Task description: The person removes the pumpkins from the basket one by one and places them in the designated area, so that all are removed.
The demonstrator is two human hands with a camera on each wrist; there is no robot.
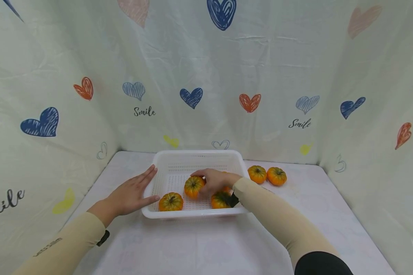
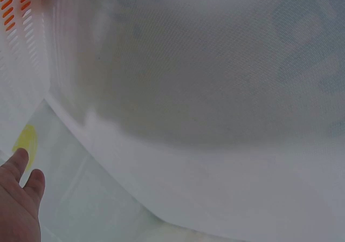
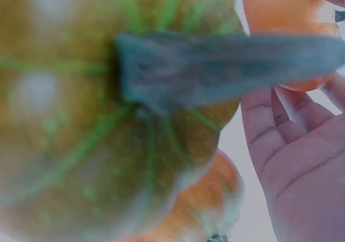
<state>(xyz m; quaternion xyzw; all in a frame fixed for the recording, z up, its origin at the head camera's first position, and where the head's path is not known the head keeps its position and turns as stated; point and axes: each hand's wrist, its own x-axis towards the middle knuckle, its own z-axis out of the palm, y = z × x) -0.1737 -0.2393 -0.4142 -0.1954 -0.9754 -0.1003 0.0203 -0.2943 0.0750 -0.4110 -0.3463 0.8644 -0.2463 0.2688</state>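
A white plastic basket point(image 1: 161, 215) with perforated walls holds several small orange pumpkins. Inside it, my right hand point(image 1: 213, 182) grips one small pumpkin point(image 1: 192, 187), fingers and thumb around its side; the right wrist view also shows this held pumpkin point(image 3: 280, 15). Another pumpkin point(image 1: 220, 200) lies below the right wrist, and its stem looms large in the right wrist view. At the front left of the basket sits a pumpkin point(image 1: 171, 201). My left hand point(image 1: 130, 191) rests at the basket's left rim with its fingers straight.
Two more pumpkins, one point(image 1: 257, 174) beside the other point(image 1: 277, 176), lie on the white-covered table point(image 1: 206, 244) right of the basket. A curtain point(image 1: 278, 65) printed with hearts surrounds the table at the back and sides. One more pumpkin is mostly hidden behind the right wrist.
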